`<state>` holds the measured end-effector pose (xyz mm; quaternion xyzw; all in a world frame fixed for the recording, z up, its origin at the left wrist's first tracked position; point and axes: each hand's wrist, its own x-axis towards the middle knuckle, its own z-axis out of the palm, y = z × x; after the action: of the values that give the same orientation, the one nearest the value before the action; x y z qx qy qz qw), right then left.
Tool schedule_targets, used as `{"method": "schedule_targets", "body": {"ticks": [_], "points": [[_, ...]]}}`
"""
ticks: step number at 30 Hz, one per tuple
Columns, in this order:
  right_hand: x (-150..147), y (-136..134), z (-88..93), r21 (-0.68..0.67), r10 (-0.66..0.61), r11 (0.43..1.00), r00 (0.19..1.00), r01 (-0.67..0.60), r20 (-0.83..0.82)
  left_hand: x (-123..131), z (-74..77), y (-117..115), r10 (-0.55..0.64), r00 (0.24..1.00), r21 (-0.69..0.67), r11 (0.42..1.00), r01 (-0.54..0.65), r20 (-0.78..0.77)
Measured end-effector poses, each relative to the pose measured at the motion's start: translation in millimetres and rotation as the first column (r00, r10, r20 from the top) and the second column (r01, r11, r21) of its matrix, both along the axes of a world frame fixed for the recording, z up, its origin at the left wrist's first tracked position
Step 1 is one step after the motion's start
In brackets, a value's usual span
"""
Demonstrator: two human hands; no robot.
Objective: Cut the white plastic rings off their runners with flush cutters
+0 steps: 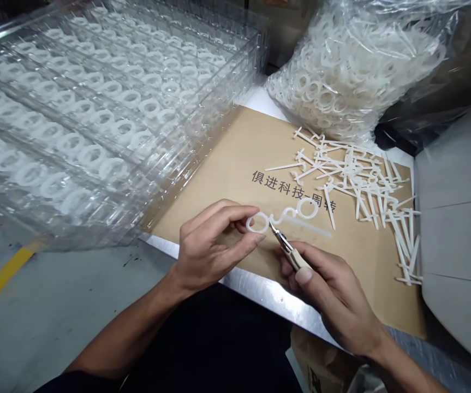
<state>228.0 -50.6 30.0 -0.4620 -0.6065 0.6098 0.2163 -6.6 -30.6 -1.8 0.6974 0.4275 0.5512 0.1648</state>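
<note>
My left hand (219,237) pinches a white plastic ring (257,222) between thumb and fingers. The ring is one end of a moulded piece; a curved runner (284,214) links it to a second ring (308,208) at the far end. In my right hand (327,289) is a pair of small nippers (290,248) with pale grips. Their tips meet the runner right beside the held ring; I cannot tell whether it is cut through. A thin straight white strip, blurred, shows just behind the runner, over the cardboard.
Brown cardboard (227,169) with printed characters covers the metal-edged table. Loose white runner scraps (353,174) lie in a pile on its right. At left stand clear plastic trays (202,117) holding rows of white rings. Behind is a clear bag (333,82) full of ringed pieces; a grey bin (458,218) borders the right.
</note>
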Motion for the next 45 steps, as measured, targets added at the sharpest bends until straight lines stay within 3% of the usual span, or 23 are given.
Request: {"method": "schedule_targets", "body": {"ticks": [32, 41, 45], "points": [[-0.5, 1.2, 2.1, 0.037, 0.013, 0.999, 1.0, -0.014, 0.026, -0.8, -4.0, 0.2, -0.012, 1.0, 0.028, 1.0, 0.013, -0.024], [-3.4, 1.9, 6.9, 0.15, 0.063, 0.985, 0.988, -0.084, 0.14, -0.2, -1.6, 0.3, -0.013, 0.999, 0.007, 1.0, 0.013, -0.029], [-3.2, 2.1, 4.6, 0.123, 0.054, 0.99, 0.983, -0.076, 0.177, -0.2, -1.1, -0.2, -0.037, 0.998, 0.018, 0.999, 0.038, -0.046]]}}
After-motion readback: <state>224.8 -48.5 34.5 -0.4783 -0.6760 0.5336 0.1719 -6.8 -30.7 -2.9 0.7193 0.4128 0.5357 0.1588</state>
